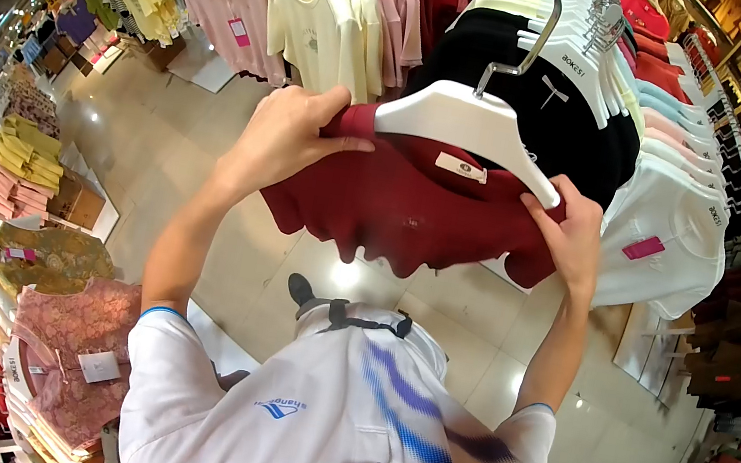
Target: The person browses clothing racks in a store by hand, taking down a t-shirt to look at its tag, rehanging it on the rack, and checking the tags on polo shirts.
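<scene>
Left hand (294, 134) of mine pinches the shoulder of a dark red, short-sleeved knit top (376, 198) between thumb and fingers, just beside the left end of a white, smooth clothes hanger (460, 125) with a bent, shiny metal hook. Right hand (573, 235) pinches the top's other shoulder, its thumb pressed to the red cloth just below the hanger's right end, which shows bare and white there. The red top is in front of me, held up between both hands over the pale, glossy tiled floor (464, 314), with its neckline spread along the hanger and its lower edge falling in uneven folds. A cream, rectangular cloth label (461, 167) sits inside the neckline, between the hanger's two ends. Whether the hook touches anything behind it, I cannot tell. Just behind the hanger hang black garments (477, 50), one with a small white bow (555, 93) on its front. Near my right hand, a white top (678, 217) with a bright pink tag (644, 248) hangs at the near end of its row. Beyond my left hand hang a pale yellow top (311, 28) and a light pink, collared top (232, 1), which carries a pink-and-white tag (240, 33).
</scene>
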Demonstrator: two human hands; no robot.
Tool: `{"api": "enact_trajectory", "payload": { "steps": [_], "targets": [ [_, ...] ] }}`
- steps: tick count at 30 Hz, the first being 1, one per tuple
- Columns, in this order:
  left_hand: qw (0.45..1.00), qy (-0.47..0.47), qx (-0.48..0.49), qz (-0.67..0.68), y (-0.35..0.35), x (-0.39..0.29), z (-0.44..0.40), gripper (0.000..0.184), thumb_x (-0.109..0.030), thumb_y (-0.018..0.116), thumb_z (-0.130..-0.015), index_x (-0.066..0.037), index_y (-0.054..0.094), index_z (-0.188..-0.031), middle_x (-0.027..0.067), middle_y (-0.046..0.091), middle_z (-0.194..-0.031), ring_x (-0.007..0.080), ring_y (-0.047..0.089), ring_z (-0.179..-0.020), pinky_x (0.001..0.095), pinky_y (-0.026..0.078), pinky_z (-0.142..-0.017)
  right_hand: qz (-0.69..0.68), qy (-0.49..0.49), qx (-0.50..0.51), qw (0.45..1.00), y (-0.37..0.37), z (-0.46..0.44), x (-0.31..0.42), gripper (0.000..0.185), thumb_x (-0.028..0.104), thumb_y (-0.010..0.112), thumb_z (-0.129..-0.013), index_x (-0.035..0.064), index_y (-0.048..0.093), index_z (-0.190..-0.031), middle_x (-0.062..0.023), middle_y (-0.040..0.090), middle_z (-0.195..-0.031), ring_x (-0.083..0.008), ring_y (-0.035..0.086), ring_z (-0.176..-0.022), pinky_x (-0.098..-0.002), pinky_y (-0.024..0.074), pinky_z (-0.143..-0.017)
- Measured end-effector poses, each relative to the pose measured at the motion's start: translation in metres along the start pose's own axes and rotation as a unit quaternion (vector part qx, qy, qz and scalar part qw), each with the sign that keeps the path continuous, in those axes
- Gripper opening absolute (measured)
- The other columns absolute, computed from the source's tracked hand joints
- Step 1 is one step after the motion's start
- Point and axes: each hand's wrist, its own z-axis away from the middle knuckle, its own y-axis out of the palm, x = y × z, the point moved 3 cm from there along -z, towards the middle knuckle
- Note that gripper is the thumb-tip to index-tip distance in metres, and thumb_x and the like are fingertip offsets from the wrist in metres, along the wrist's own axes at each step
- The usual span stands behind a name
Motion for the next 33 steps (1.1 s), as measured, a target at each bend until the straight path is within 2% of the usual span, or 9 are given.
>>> {"api": "enact_trajectory", "payload": {
  "steps": [6, 8, 10, 14, 17, 20, 23, 28, 33],
  "targets": [
    [0.994, 0.005, 0.026, 0.109, 0.031, 0.055, 0.022, 0.049, -0.03, 0.082, -0.074, -0.002, 0.051, -0.101, 0.0158, 0.062, -0.084, 0.0303, 0.06, -0.073, 0.0394, 0.048, -0.064, 0.008, 0.04, -0.041, 0.998, -0.015, 0.009, 0.001, 0.023, 0.017, 0.077, -0.078, 0.0012, 0.062, -0.085, -0.0124, 0.06, -0.065, -0.0237, 0.056, -0.055, -0.0299, 0.0442, -0.056],
    [0.88, -0.069, -0.052, 0.466, 0.059, 0.087, 0.041, 0.062, -0.018, 0.086, -0.071, -0.003, 0.047, -0.116, 0.013, 0.061, -0.107, 0.0227, 0.063, -0.09, 0.0377, 0.052, -0.075, 0.013, 0.047, -0.047, 0.998, -0.029, 0.014, 0.004, 0.023, 0.016, 0.077, -0.078, 0.0012, 0.062, -0.085, -0.0122, 0.06, -0.065, -0.0228, 0.056, -0.055, -0.0297, 0.044, -0.055],
    [0.807, -0.136, -0.02, 0.574, 0.092, 0.089, 0.056, 0.078, -0.009, 0.087, -0.067, -0.004, 0.04, -0.13, 0.0118, 0.054, -0.128, 0.0221, 0.056, -0.115, 0.0376, 0.049, -0.094, 0.015, 0.062, -0.046, 0.997, -0.044, 0.014, 0.003, 0.022, 0.015, 0.077, -0.078, 0.0008, 0.061, -0.085, -0.0117, 0.059, -0.064, -0.021, 0.056, -0.055, -0.0295, 0.0432, -0.055],
    [0.836, -0.159, 0.097, 0.516, 0.199, 0.057, 0.065, 0.076, -0.014, 0.088, -0.066, -0.003, 0.051, -0.132, 0.01, 0.06, -0.124, 0.0191, 0.059, -0.11, 0.0371, 0.05, -0.092, 0.033, 0.063, -0.054, 0.996, -0.06, 0.01, 0.011, 0.022, 0.013, 0.077, -0.077, -0.0003, 0.062, -0.085, -0.0124, 0.059, -0.065, -0.0214, 0.056, -0.055, -0.03, 0.0427, -0.055],
    [0.738, -0.251, 0.146, 0.609, 0.263, 0.039, 0.072, 0.05, -0.023, 0.083, -0.075, -0.001, 0.061, -0.114, 0.0085, 0.067, -0.105, 0.018, 0.064, -0.096, 0.0336, 0.051, -0.083, 0.059, 0.073, -0.066, 0.993, -0.066, 0.011, 0.009, 0.022, 0.013, 0.076, -0.077, -0.0007, 0.063, -0.087, -0.0128, 0.06, -0.066, -0.0219, 0.054, -0.056, -0.0299, 0.0432, -0.057],
    [0.774, -0.297, 0.182, 0.528, 0.301, 0.039, 0.078, 0.043, -0.043, 0.067, -0.089, -0.002, 0.061, -0.097, 0.0077, 0.066, -0.082, 0.0138, 0.061, -0.068, 0.0298, 0.049, -0.069, 0.065, 0.103, -0.091, 0.988, -0.076, 0.017, -0.001, 0.022, 0.013, 0.076, -0.078, -0.0014, 0.063, -0.089, -0.0122, 0.06, -0.066, -0.0198, 0.052, -0.056, -0.0294, 0.0434, -0.059],
    [0.756, -0.28, 0.236, 0.543, 0.35, 0.066, 0.099, 0.038, -0.037, 0.066, -0.091, -0.003, 0.061, -0.107, 0.0097, 0.067, -0.097, 0.0123, 0.063, -0.067, 0.027, 0.047, -0.051, 0.07, 0.132, -0.131, 0.98, -0.09, 0.023, -0.009, 0.023, 0.013, 0.075, -0.079, -0.0023, 0.062, -0.089, -0.0115, 0.06, -0.067, -0.016, 0.05, -0.058, -0.028, 0.0437, -0.06],
    [0.755, -0.287, 0.21, 0.551, 0.354, 0.076, 0.123, 0.031, -0.017, 0.05, -0.099, -0.003, 0.057, -0.126, 0.0063, 0.067, -0.112, 0.0155, 0.06, -0.105, 0.0312, 0.045, -0.096, 0.056, 0.168, -0.156, 0.972, -0.104, 0.023, -0.012, 0.022, 0.012, 0.075, -0.08, -0.0027, 0.062, -0.089, -0.0086, 0.056, -0.066, -0.0102, 0.046, -0.063, -0.0254, 0.0418, -0.062],
    [0.758, -0.294, 0.087, 0.575, 0.368, 0.088, 0.131, 0.033, -0.006, 0.041, -0.096, -0.003, 0.06, -0.123, 0.0071, 0.067, -0.111, 0.0137, 0.06, -0.103, 0.031, 0.047, -0.091, 0.104, 0.139, -0.151, 0.973, -0.096, 0.012, -0.01, 0.021, 0.013, 0.075, -0.081, -0.0023, 0.062, -0.089, -0.0074, 0.055, -0.066, -0.0106, 0.045, -0.063, -0.0258, 0.0415, -0.061]
  ]
}}
